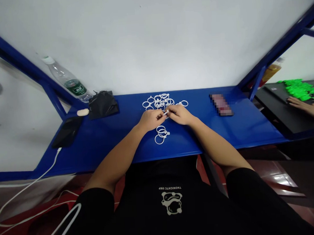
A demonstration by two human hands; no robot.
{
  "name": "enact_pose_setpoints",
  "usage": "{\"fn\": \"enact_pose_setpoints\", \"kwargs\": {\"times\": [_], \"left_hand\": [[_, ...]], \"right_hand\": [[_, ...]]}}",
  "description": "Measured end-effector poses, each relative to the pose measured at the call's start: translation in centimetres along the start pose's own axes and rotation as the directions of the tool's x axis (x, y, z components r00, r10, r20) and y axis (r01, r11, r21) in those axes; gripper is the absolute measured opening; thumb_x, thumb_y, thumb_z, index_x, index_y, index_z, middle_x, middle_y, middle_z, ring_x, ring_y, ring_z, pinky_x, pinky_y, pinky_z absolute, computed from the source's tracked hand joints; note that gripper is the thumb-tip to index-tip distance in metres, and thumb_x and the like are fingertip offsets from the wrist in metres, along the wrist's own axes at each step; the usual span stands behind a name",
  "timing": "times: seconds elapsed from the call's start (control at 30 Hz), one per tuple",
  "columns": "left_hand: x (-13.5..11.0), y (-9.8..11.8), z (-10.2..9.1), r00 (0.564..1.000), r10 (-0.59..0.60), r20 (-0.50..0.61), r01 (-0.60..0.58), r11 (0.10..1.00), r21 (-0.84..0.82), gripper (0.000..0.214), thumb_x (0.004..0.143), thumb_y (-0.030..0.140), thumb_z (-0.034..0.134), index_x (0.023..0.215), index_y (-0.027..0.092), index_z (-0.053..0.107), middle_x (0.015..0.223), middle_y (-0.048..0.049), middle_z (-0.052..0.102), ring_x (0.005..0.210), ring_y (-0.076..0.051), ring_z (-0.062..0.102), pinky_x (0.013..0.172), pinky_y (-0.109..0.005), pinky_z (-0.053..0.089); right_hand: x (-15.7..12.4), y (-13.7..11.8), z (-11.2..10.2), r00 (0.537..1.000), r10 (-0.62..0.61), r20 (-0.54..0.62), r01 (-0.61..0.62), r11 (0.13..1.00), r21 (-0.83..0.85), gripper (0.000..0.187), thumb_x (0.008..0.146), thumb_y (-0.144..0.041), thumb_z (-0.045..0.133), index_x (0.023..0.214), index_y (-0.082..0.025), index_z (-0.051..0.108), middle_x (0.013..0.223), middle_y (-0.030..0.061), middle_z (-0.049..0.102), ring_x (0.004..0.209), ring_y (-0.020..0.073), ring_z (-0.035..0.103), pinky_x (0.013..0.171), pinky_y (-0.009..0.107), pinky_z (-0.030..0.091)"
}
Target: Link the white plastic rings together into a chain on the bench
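Observation:
My left hand (152,120) and my right hand (180,114) meet over the blue table, both closed with fingertips pinched. Between them they grip a white plastic ring (166,113), mostly covered by my fingers. Just beyond my hands lies a loose pile of similar white rings (159,103), each thin and round with a small knob or eyelet. One ring (184,103) rests at the pile's right side, past my right hand. Nearer to me, a small group of white rings (159,139) lies overlapping on the table.
The blue table (116,140) meets a white wall. On the left are a bottle (75,87), a black bag (103,104), a white case (83,112) and a black device (67,132) on a cable. A phone (222,105) lies right; farther off, another person's hand (305,108) is beside green pieces (301,89).

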State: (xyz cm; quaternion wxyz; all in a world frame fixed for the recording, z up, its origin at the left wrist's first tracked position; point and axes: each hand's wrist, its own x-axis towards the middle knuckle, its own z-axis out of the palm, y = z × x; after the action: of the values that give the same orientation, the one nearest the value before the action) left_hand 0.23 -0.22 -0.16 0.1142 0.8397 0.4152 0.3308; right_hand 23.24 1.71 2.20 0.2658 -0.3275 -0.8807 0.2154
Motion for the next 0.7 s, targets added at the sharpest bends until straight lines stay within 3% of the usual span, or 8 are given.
{"fn": "enact_pose_setpoints", "kwargs": {"times": [0.33, 0.7], "left_hand": [[0.04, -0.09, 0.21, 1.000, -0.009, 0.010, 0.009, 1.000, 0.013, 0.021, 0.097, 0.033, 0.068, 0.080, 0.022, 0.073, 0.074, -0.0024, 0.076, 0.066, -0.016, 0.068, 0.064, -0.030, 0.047], [-0.04, 0.51, 0.05, 0.990, 0.069, 0.120, -0.069, 0.998, 0.000, 0.029, 0.105, 0.038, 0.061, 0.085, 0.022, 0.072, 0.077, -0.0022, 0.076, 0.071, -0.017, 0.069, 0.064, -0.029, 0.045]], "right_hand": [[0.06, 0.25, -0.17, 0.999, -0.049, 0.021, 0.050, 0.998, -0.026, 0.025, 0.094, -0.029, 0.047, 0.082, -0.020, 0.067, 0.076, 0.0042, 0.069, 0.071, 0.0187, 0.059, 0.071, 0.031, 0.042], [0.10, 0.61, -0.19, 0.995, -0.080, 0.068, 0.079, 0.997, 0.009, 0.029, 0.090, -0.027, 0.046, 0.084, -0.019, 0.074, 0.081, 0.0058, 0.075, 0.074, 0.0200, 0.065, 0.073, 0.032, 0.047]]}}
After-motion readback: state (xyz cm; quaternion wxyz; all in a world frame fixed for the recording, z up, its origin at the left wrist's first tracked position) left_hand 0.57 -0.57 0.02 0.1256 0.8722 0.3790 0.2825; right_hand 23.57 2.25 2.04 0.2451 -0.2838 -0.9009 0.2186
